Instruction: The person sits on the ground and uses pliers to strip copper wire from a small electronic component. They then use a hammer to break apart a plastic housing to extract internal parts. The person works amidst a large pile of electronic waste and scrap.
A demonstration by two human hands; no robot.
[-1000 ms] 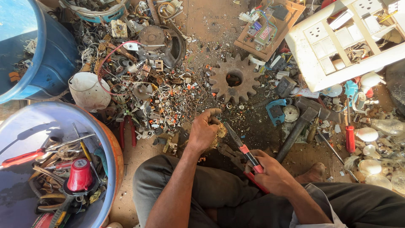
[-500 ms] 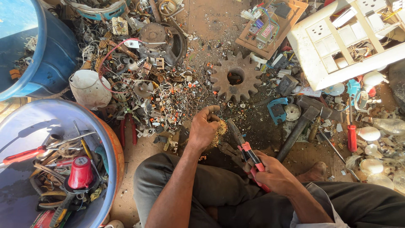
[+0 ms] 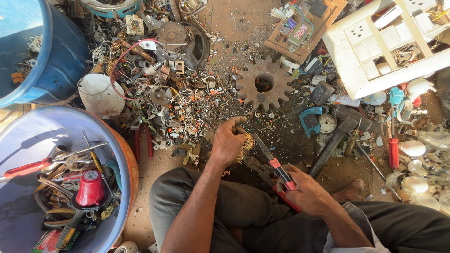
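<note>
The left hand (image 3: 228, 140) pinches a small tangle of brassy coiled wire (image 3: 246, 143) just above the lap, grip closed tight on it. The right hand (image 3: 304, 189) is wrapped shut around the red handles of pliers (image 3: 272, 161), whose dark tip meets the tangle. The step looks like stripping or snipping the coil; it calls for a steady squeeze right at the wire. Behind lie a rusty toothed gear (image 3: 262, 84), a steel hammer (image 3: 335, 138) and gritty mixed scrap on the floor
</note>
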